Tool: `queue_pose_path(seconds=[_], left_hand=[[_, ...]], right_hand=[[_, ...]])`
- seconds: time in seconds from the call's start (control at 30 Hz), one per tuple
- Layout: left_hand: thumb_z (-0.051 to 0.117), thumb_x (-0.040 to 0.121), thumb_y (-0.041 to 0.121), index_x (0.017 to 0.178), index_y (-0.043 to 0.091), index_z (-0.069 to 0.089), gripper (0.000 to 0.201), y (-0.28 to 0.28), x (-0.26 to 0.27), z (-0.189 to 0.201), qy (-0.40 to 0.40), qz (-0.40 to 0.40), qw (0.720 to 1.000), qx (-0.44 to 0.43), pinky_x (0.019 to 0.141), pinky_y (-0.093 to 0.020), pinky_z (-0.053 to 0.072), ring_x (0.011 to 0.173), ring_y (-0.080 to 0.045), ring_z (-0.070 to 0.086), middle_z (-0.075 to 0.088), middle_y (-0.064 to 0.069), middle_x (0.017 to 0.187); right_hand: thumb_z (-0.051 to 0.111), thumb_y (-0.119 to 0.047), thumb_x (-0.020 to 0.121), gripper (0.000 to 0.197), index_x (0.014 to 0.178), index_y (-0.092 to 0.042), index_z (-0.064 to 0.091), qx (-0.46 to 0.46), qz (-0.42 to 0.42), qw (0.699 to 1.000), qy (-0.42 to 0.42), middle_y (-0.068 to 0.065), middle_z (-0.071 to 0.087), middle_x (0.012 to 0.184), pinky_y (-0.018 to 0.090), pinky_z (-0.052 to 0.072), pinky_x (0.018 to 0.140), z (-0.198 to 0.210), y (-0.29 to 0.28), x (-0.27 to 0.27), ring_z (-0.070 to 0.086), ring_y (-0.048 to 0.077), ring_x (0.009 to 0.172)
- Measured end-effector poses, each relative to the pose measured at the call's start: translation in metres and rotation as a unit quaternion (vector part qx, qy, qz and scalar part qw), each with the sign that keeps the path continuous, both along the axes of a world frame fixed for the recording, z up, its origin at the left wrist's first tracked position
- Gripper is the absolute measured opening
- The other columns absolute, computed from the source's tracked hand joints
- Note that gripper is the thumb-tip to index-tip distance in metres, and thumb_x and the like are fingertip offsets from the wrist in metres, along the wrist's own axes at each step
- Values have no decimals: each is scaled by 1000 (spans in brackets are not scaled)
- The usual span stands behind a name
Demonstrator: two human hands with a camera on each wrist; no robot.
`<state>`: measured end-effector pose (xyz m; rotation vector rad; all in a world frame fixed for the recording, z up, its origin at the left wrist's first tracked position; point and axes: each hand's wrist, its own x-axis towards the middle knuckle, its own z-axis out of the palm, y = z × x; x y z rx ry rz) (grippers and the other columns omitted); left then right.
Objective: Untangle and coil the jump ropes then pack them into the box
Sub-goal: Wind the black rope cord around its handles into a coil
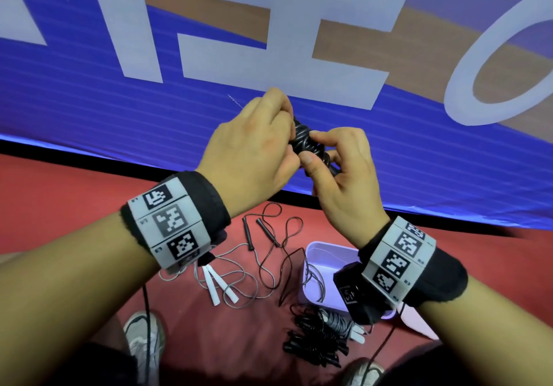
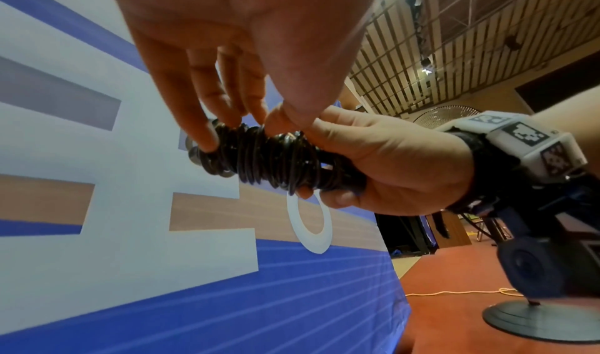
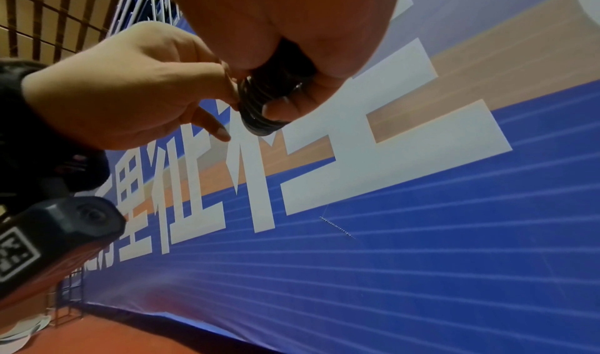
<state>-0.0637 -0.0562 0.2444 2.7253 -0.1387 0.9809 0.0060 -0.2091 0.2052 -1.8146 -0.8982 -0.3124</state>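
Observation:
A black jump rope (image 1: 308,141), wound into a tight bundle (image 2: 266,158), is held up in front of a banner. My left hand (image 1: 254,146) pinches its far end with fingertips (image 2: 207,144) and thumb. My right hand (image 1: 341,164) grips the near end, fingers curled round the coils (image 3: 259,102). On the red floor below lie a loose black rope (image 1: 269,251) and a grey rope with white handles (image 1: 221,286), tangled. A lilac box (image 1: 323,269) holds a coil of grey rope. Coiled black ropes (image 1: 314,337) and one coiled grey rope (image 1: 341,324) lie by the box.
A blue, white and tan banner (image 1: 209,110) stands right ahead. My shoes (image 1: 143,346) are on the red floor (image 1: 59,206) near the ropes. A round black stand base (image 2: 539,323) and a pale cord (image 2: 454,292) lie to the right.

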Motion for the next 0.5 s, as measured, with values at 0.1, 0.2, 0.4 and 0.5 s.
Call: queue_pose_path(seconds=[0.1, 0.2, 0.4, 0.5], left_hand=[[54, 81, 17, 84, 1, 54, 16, 1, 5, -4, 22, -17, 999, -27, 51, -41, 46, 87, -26, 50, 51, -12, 107], [53, 85, 11, 87, 3, 51, 8, 6, 8, -10, 53, -64, 987, -135, 74, -39, 49, 97, -23, 47, 44, -9, 116], [50, 87, 12, 92, 8, 47, 7, 11, 10, -11, 113, -107, 970, -186, 89, -36, 47, 106, -22, 44, 36, -1, 122], [52, 90, 12, 94, 10, 48, 7, 13, 8, -11, 132, -123, 966, -188, 94, -40, 46, 113, -23, 42, 35, 0, 126]], right_hand=[[58, -32, 94, 20, 114, -29, 57, 11, 17, 1000, -2, -8, 43, 105, 27, 51, 65, 0, 1, 1, 61, 21, 82], [59, -20, 96, 22, 115, -10, 62, 9, 33, 999, -18, 2, 45, 108, 21, 52, 68, -1, 1, 3, 57, 6, 86], [65, -24, 91, 24, 111, -11, 66, 6, 28, 999, -24, 0, 47, 107, 45, 55, 70, 0, -1, 6, 51, 10, 96], [70, -25, 87, 24, 108, -14, 69, 22, 20, 999, -25, 1, 49, 105, 35, 54, 76, 2, -2, 5, 53, 6, 96]])
